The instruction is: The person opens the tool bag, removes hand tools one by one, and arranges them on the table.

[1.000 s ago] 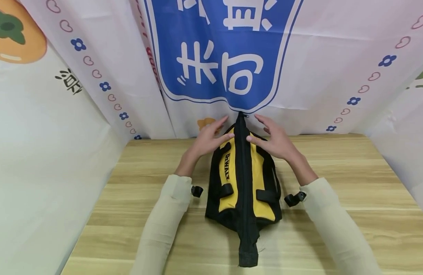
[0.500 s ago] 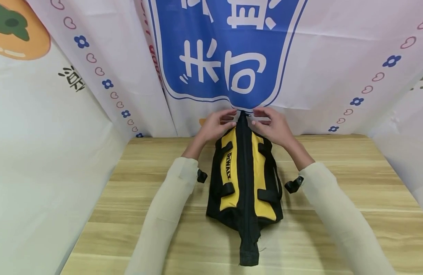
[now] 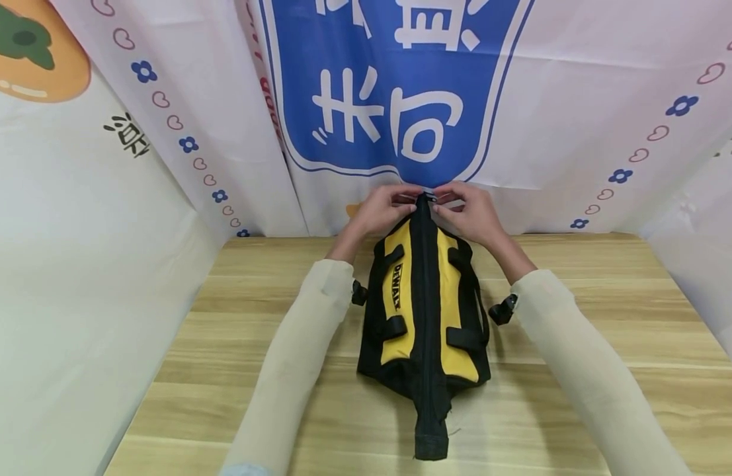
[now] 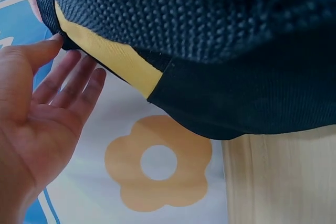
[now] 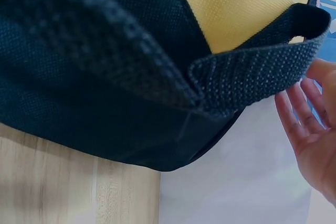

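A black and yellow bag lies lengthwise, a dark zipper running along its top. At the bag's far tip, my left hand pinches the edge from the left; its thumb meets the black edge of the bag in the left wrist view, the other fingers of that hand loosely bent. My right hand is at the same tip from the right, thumb and forefinger beside the small zipper pull. In the right wrist view, the bag's strap hides that hand's fingertips, so its hold cannot be seen.
The bag rests on a wooden table. Right behind its far tip hangs a white cloth with a blue printed panel. Another printed cloth stands along the left side. Black wrist cameras sit by both sleeves.
Both hands have moved inward and away from me to the bag's far tip, and their fingers have drawn closer together. The bag has hardly moved.
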The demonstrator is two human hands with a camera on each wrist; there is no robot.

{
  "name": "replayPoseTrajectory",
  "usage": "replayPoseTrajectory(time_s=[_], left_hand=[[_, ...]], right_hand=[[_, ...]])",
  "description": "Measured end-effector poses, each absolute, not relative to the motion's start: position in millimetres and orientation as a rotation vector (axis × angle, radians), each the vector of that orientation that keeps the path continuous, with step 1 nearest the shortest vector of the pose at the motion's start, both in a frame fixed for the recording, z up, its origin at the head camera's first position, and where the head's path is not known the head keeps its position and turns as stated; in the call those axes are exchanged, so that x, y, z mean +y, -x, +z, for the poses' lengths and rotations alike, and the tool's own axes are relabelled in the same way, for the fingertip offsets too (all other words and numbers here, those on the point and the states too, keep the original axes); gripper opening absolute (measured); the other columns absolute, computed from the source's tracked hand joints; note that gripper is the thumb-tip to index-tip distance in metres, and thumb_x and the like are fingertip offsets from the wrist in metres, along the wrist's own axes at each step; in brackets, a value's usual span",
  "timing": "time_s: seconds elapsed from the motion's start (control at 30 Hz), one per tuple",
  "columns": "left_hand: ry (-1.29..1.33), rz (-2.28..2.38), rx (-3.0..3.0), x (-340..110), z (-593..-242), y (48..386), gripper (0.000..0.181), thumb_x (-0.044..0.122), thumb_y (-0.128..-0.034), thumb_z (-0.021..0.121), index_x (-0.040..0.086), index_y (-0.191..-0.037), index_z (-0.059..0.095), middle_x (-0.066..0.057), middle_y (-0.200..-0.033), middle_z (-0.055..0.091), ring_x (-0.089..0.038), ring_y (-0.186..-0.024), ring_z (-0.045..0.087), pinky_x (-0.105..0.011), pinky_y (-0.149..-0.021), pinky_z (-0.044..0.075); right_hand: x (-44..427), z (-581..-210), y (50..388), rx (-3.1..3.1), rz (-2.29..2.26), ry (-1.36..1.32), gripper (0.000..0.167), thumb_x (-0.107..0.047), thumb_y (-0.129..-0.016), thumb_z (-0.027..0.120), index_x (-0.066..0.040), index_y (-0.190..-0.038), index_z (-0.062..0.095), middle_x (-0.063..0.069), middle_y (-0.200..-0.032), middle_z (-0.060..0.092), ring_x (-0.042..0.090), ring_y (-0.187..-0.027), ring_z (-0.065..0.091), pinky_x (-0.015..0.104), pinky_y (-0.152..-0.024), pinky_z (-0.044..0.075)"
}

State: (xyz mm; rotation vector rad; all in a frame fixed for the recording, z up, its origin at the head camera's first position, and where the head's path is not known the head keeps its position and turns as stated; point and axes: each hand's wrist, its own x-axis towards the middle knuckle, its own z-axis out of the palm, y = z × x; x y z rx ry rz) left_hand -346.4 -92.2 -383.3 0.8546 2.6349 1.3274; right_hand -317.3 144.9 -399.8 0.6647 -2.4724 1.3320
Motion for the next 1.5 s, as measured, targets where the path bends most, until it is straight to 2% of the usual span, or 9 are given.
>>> replayPoseTrajectory(time_s=[0.33,0.53,0.83,1.2,1.3,1.4,1.5], left_hand=[[-0.911,1.294,2.577,-93,-382,350,0.042,0.003,-0.1076,0.060,0.010,-0.148,0.065,-0.009,-0.147,0.067,-0.025,-0.131,0.068,-0.039,-0.117,0.055],[-0.874,1.296,2.575,-93,-383,352,0.040,0.006,-0.1077,0.061,0.011,-0.147,0.066,-0.009,-0.145,0.068,-0.024,-0.130,0.068,-0.038,-0.117,0.055],[-0.867,1.307,2.566,-93,-384,354,0.039,0.005,-0.1074,0.061,0.010,-0.146,0.067,-0.009,-0.144,0.069,-0.025,-0.130,0.068,-0.038,-0.117,0.055],[-0.889,1.280,2.618,-87,-380,361,0.034,0.003,-0.1070,0.060,0.006,-0.140,0.069,-0.012,-0.139,0.070,-0.027,-0.129,0.068,-0.042,-0.116,0.056],[-0.875,1.259,2.648,-85,-381,363,0.029,0.003,-0.1070,0.061,0.007,-0.134,0.071,-0.011,-0.135,0.071,-0.026,-0.124,0.070,-0.040,-0.111,0.059],[-0.874,1.267,2.668,-84,-383,365,0.022,0.002,-0.1071,0.061,0.005,-0.126,0.072,-0.012,-0.127,0.071,-0.025,-0.114,0.072,-0.038,-0.100,0.064],[-0.869,1.296,2.674,-81,-386,367,0.017,0.001,-0.1073,0.060,0.003,-0.120,0.071,-0.013,-0.120,0.072,-0.025,-0.105,0.073,-0.036,-0.089,0.067]], right_hand=[[140,-396,319,-2.483,1.254,-0.680,0.025,-0.007,-0.100,0.074,0.000,-0.124,0.075,0.020,-0.121,0.076,0.036,-0.107,0.076,0.054,-0.093,0.066],[139,-394,321,-2.521,1.241,-0.640,0.023,-0.006,-0.101,0.073,0.000,-0.123,0.076,0.020,-0.119,0.077,0.035,-0.106,0.075,0.055,-0.095,0.066],[139,-393,323,-2.516,1.218,-0.651,0.020,-0.009,-0.102,0.072,0.000,-0.119,0.077,0.020,-0.116,0.079,0.036,-0.102,0.077,0.054,-0.091,0.065],[139,-384,323,-2.606,1.210,-0.651,0.020,-0.008,-0.104,0.067,0.000,-0.121,0.076,0.020,-0.119,0.078,0.035,-0.104,0.075,0.053,-0.095,0.062],[139,-382,324,-2.638,1.229,-0.647,0.021,-0.007,-0.104,0.065,0.000,-0.121,0.075,0.021,-0.118,0.077,0.035,-0.104,0.074,0.052,-0.095,0.061],[139,-381,323,-2.663,1.247,-0.649,0.021,-0.007,-0.105,0.064,-0.001,-0.121,0.075,0.020,-0.118,0.077,0.034,-0.102,0.074,0.051,-0.094,0.061],[139,-380,322,-2.686,1.258,-0.643,0.021,-0.008,-0.104,0.064,-0.003,-0.121,0.075,0.018,-0.117,0.077,0.032,-0.099,0.074,0.044,-0.088,0.061]])
